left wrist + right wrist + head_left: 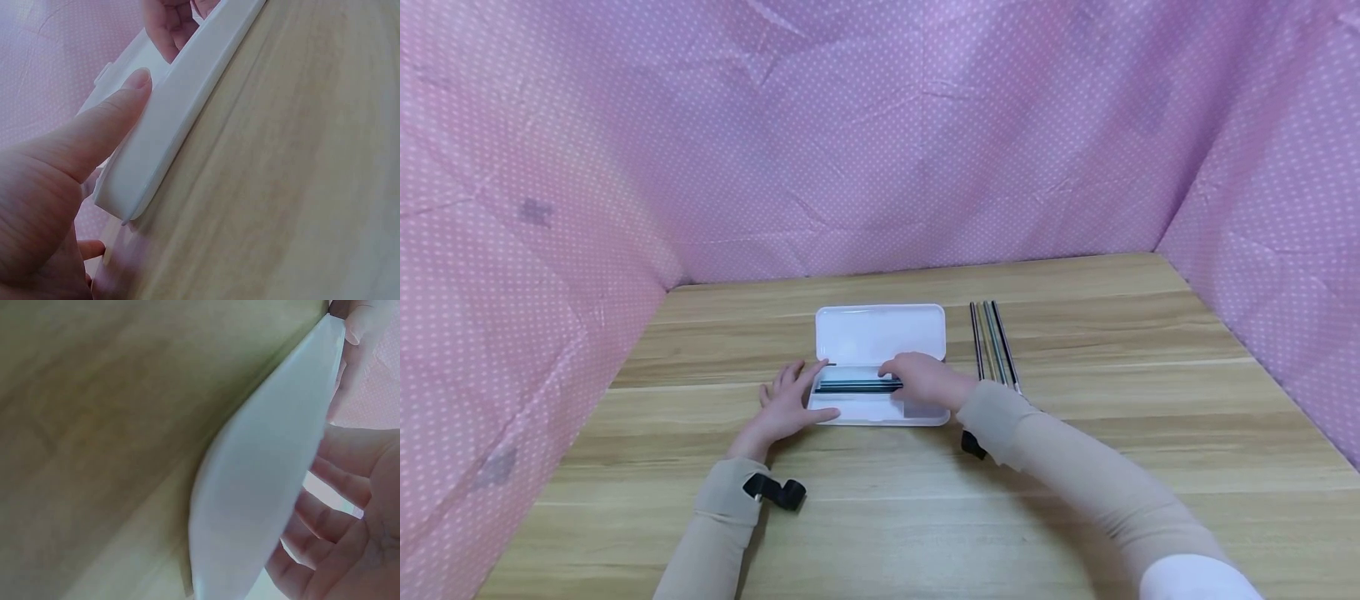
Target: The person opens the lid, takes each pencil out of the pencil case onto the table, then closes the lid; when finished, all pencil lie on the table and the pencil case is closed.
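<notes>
A white hinged pencil case [859, 410] lies on the table with its lid [880, 333] folded back. Several slim dark and teal pencil-like sticks [857, 387] lie lengthwise inside it. My left hand [784, 411] spans the case's left end with fingers spread. Its thumb [112, 119] rests against the rim of the front wall. From the right, my right hand [928, 381] reaches in, thumb and fingertips about the right ends of the sticks. In the right wrist view its fingers [325, 515] bend over the case wall; their tips are hidden behind it.
To the right of the case, several more slim sticks [991, 342] in dark, gold and teal lie side by side, their near ends close to my right forearm. Pink dotted cloth [917, 150] hangs behind and beside the wooden table [880, 517].
</notes>
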`<state>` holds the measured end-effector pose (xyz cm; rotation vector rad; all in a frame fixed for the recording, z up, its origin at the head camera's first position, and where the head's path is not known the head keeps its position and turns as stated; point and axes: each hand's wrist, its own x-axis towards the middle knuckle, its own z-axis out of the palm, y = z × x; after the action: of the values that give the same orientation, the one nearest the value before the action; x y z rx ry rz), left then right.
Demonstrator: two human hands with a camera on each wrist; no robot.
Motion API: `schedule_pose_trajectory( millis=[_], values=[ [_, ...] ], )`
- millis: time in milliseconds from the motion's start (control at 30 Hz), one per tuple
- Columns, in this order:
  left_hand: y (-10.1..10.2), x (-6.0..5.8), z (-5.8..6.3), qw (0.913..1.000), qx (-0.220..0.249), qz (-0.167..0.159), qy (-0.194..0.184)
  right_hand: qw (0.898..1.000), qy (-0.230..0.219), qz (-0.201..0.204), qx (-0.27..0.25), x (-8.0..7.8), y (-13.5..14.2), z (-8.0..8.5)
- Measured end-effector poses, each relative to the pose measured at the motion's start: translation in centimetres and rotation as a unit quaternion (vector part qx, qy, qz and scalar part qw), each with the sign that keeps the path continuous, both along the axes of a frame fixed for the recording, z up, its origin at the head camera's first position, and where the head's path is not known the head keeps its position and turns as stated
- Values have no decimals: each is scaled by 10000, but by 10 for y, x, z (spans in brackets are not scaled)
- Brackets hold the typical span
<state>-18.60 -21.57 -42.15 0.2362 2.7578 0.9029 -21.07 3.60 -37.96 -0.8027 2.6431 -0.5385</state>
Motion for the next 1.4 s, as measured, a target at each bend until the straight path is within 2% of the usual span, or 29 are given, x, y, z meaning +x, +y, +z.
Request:
schedule_pose_trajectory(
  millis=[400,800,1067,1400],
  values=[
    [0,1,2,10000,-69,-43,18,9999,-62,29,-137,-5,0,2],
    [1,-1,1,9999,-150,-36,25,9987,-119,365,-327,-12,0,1],
    [1,-2,1,9999,-157,-37,36,9975,-24,486,-515,-11,0,3],
    [1,1,1,9999,-99,17,2,9956,-149,501,-773,-11,-1,7]
  ],
)
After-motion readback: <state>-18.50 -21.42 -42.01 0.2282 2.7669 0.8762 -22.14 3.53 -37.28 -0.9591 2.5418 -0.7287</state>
